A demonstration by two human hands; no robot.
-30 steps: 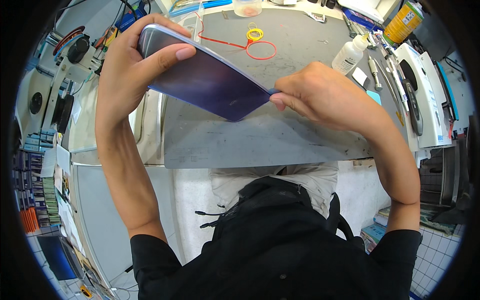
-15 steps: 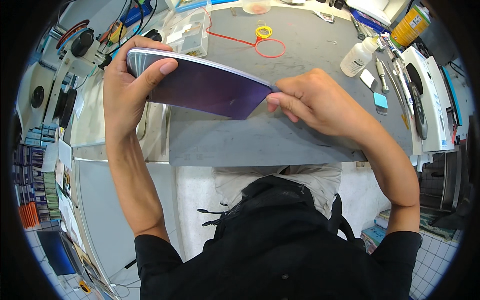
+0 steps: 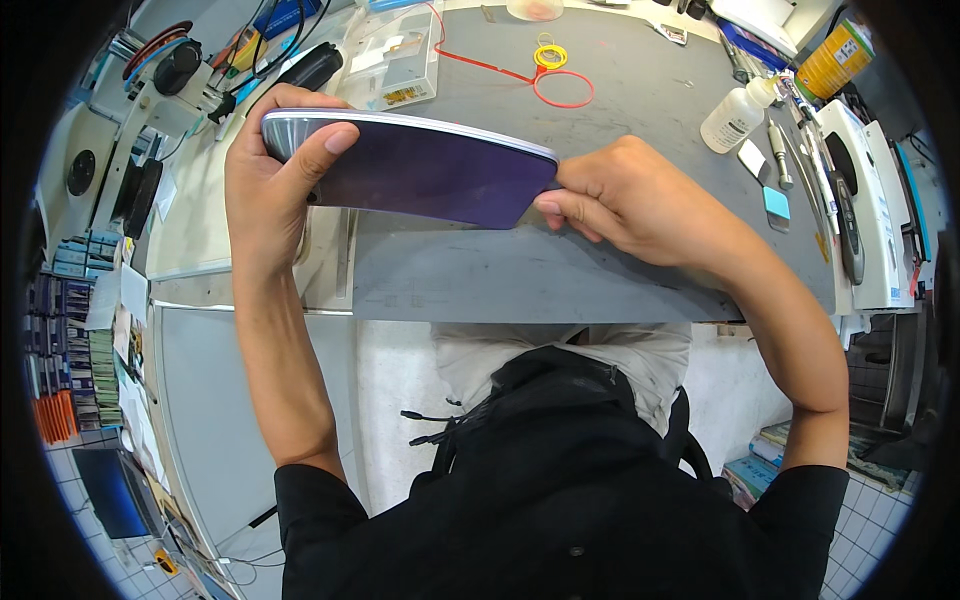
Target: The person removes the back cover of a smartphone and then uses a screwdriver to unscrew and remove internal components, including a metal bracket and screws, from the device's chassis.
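A smartphone (image 3: 425,180) with a glossy purple face and a silvery rim is held tilted above the grey work mat. My left hand (image 3: 285,160) is closed around its left end, thumb lying on the purple face and fingers behind the far edge. At the phone's right end, my right hand (image 3: 620,200) is closed, with thumb and fingertips pinched close against the corner. A small dark bit shows between those fingers and the rim; its kind cannot be made out.
Beyond the phone lie a clear parts box (image 3: 395,65), a red cord loop (image 3: 563,88) and a yellow coil (image 3: 550,57). To the right stand a white bottle (image 3: 735,118), a yellow can (image 3: 833,60) and tweezers (image 3: 802,165). A microscope-like stand (image 3: 130,140) is at left.
The phone and my left hand have shifted slightly right and its face has turned a little. My right hand keeps its pinch at the corner. The whole view has shifted slightly.
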